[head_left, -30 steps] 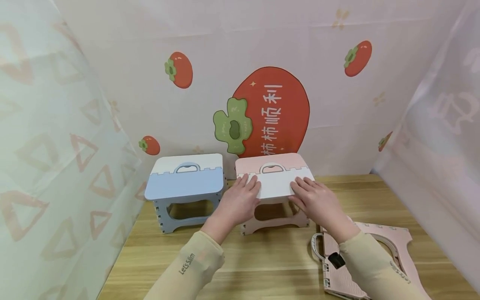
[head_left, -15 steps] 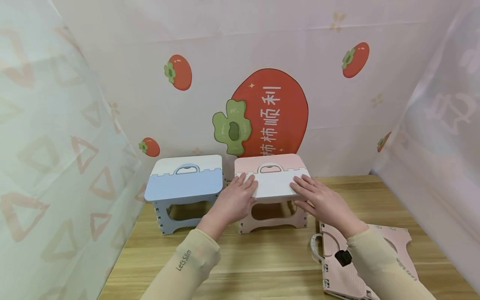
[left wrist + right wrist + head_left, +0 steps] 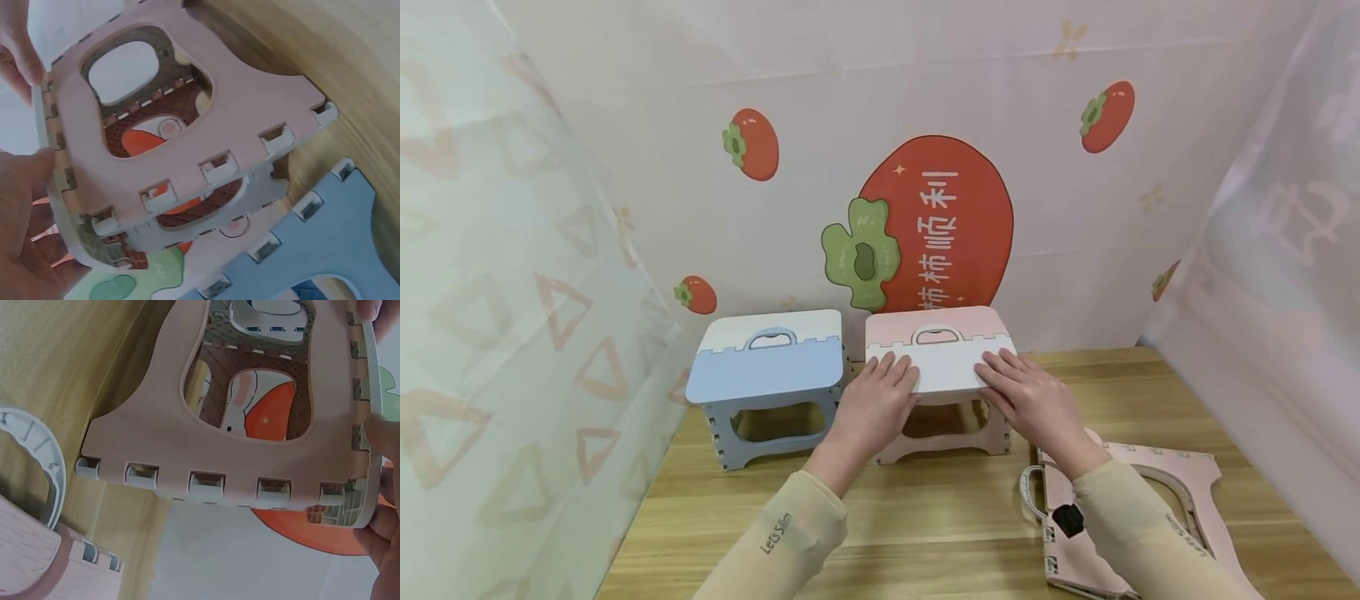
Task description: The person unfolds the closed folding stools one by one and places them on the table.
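Note:
A pink and white step stool [image 3: 938, 367] stands unfolded at the back of the wooden table, its white handle loop lying flat in the top. My left hand [image 3: 876, 404] rests on the front left of its seat, fingers laid over the white part. On the front right my right hand [image 3: 1030, 400] rests likewise. In the left wrist view a thumb [image 3: 40, 161] touches the seat's edge; in the right wrist view the other thumb [image 3: 381, 434] does the same. Both seats' undersides are largely hidden. Beside the left hand stands a blue and white step stool [image 3: 767, 367], also unfolded.
A folded pink stool [image 3: 1198, 483] lies flat at the right, partly under my right forearm, its handle [image 3: 1032, 492] sticking out left. A printed cloth backdrop [image 3: 1075, 250] rises right behind the stools. Cloth walls close both sides.
The right hand lifted slightly outward and then settled back on the seat. The pink and white stool has shifted a little left. The blue stool stays put.

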Demonstrator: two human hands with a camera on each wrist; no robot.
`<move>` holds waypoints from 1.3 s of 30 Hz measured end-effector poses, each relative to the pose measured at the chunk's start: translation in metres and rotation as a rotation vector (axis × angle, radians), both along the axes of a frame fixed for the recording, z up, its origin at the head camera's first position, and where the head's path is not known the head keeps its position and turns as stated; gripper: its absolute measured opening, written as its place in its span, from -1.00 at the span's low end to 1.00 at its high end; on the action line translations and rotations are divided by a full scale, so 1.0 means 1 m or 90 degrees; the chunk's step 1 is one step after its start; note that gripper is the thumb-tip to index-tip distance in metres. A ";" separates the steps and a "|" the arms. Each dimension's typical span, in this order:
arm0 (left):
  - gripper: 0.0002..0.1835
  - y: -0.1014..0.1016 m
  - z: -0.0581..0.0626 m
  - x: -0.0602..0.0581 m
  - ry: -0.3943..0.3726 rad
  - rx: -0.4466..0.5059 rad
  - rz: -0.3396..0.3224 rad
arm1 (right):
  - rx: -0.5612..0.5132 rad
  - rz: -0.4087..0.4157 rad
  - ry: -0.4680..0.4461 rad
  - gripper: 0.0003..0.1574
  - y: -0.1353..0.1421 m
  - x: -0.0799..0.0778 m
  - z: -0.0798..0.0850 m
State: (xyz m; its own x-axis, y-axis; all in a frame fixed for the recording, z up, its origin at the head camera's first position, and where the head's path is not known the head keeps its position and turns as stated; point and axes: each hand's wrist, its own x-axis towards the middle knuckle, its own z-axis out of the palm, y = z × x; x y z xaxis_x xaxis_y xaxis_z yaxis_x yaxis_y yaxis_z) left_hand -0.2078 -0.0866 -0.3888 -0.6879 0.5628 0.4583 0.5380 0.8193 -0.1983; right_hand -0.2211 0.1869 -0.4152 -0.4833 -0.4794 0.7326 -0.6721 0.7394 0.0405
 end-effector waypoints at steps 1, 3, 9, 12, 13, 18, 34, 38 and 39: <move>-0.60 0.000 -0.001 0.000 0.007 0.008 0.001 | -0.001 -0.002 -0.001 -0.42 -0.001 0.000 0.000; -0.61 -0.001 -0.002 -0.001 0.019 0.020 0.002 | -0.001 -0.009 -0.002 -0.43 -0.003 -0.001 0.000; -0.62 -0.002 -0.003 -0.006 0.013 0.040 0.010 | 0.004 -0.027 -0.033 -0.46 -0.009 -0.006 0.004; -0.62 -0.002 -0.002 -0.008 0.006 0.039 0.021 | 0.008 -0.039 -0.059 -0.46 -0.010 -0.007 0.005; -0.62 -0.002 -0.002 -0.008 0.002 0.036 0.024 | 0.009 -0.042 -0.067 -0.46 -0.011 -0.007 0.005; -0.60 -0.002 -0.001 -0.011 -0.028 0.034 0.043 | 0.017 -0.051 -0.096 -0.46 -0.012 -0.008 0.006; -0.61 -0.003 0.002 -0.017 -0.050 0.045 0.056 | 0.009 -0.048 -0.148 -0.48 -0.018 -0.017 0.009; -0.63 -0.004 0.002 -0.019 -0.043 0.046 0.050 | 0.005 -0.043 -0.148 -0.48 -0.019 -0.019 0.009; -0.63 -0.004 0.003 -0.019 -0.041 0.047 0.050 | 0.004 -0.042 -0.146 -0.48 -0.019 -0.019 0.009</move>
State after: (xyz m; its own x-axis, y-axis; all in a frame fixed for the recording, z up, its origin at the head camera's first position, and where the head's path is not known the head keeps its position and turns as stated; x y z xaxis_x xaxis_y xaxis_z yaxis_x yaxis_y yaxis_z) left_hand -0.2268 -0.0907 -0.3861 -0.7579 0.4727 0.4497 0.4818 0.8702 -0.1026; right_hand -0.2403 0.1681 -0.4058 -0.6668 -0.4464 0.5968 -0.6151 0.7818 -0.1025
